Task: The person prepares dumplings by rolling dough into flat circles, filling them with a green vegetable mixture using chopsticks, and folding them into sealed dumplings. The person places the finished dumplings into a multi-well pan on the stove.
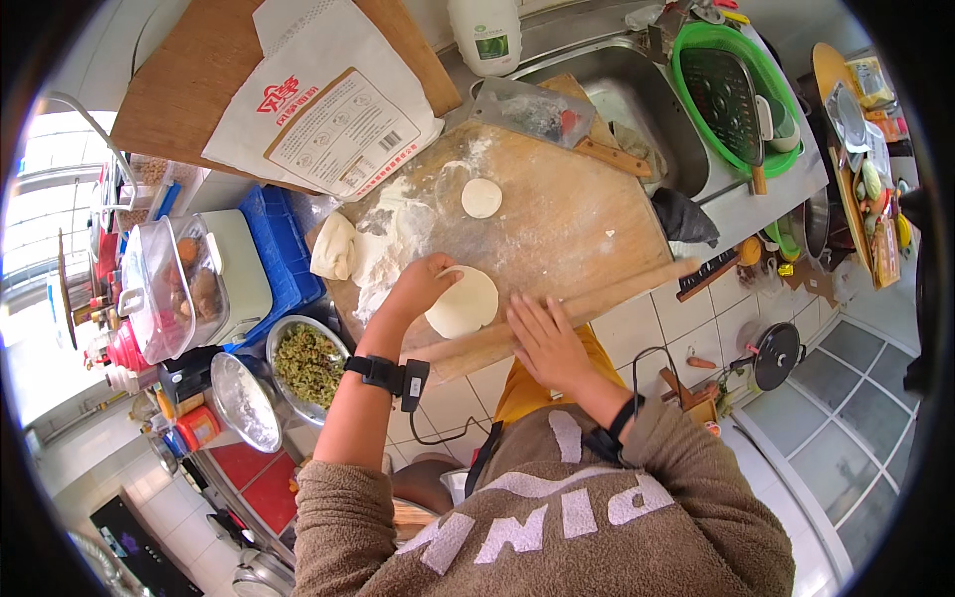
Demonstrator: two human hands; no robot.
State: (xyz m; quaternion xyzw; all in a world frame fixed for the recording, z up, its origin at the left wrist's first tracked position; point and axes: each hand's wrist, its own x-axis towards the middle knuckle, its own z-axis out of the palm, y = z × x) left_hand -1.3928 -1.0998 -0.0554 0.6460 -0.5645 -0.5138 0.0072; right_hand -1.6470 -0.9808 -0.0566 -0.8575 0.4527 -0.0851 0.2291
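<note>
A thin round dough wrapper lies near the front of the floured wooden board. My left hand pinches its upper left edge between thumb and fingers. A long wooden rolling pin runs along the board's front edge, just below the wrapper. On the pin my right hand lies flat, fingers stretched out. Farther back sits a smaller dough disc. At the board's left are loose white flour and a lump of dough.
A cleaver lies at the back by the sink, with a green basin beyond. On the left stand a bowl of chopped green filling, a floury metal bowl and a blue crate. A paper flour bag is behind.
</note>
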